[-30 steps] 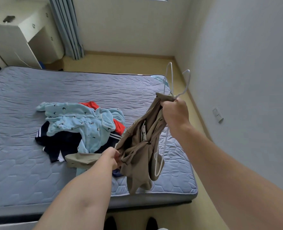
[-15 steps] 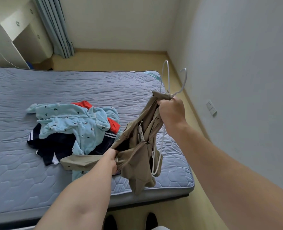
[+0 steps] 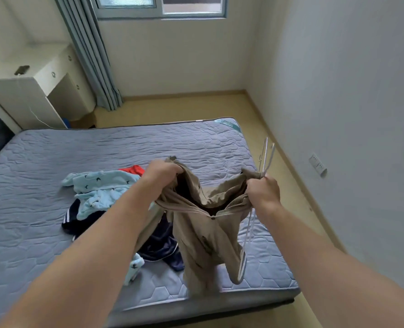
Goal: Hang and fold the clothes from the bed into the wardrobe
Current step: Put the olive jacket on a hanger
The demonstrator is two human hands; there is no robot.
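Observation:
A tan garment [image 3: 205,235] hangs spread between both my hands above the bed's near right part. My left hand [image 3: 162,172] grips one top corner. My right hand [image 3: 263,191] grips the other corner together with white wire hangers [image 3: 266,157], whose hooks stick up and whose lower parts hang beside the cloth. On the grey mattress [image 3: 101,152] lies a pile: a light blue patterned garment [image 3: 101,189], a dark navy striped garment [image 3: 158,245] and a red piece [image 3: 133,169], partly hidden by my left arm. No wardrobe is in view.
A white desk [image 3: 30,91] stands at the back left beside a grey curtain [image 3: 89,55] and a window [image 3: 160,7]. A strip of wooden floor [image 3: 291,176] runs between the bed and the right wall, which has a socket [image 3: 317,164].
My left hand has risen from low by the pile to the garment's top edge, and both hands have pulled the tan garment open. The view has tilted up, showing the window.

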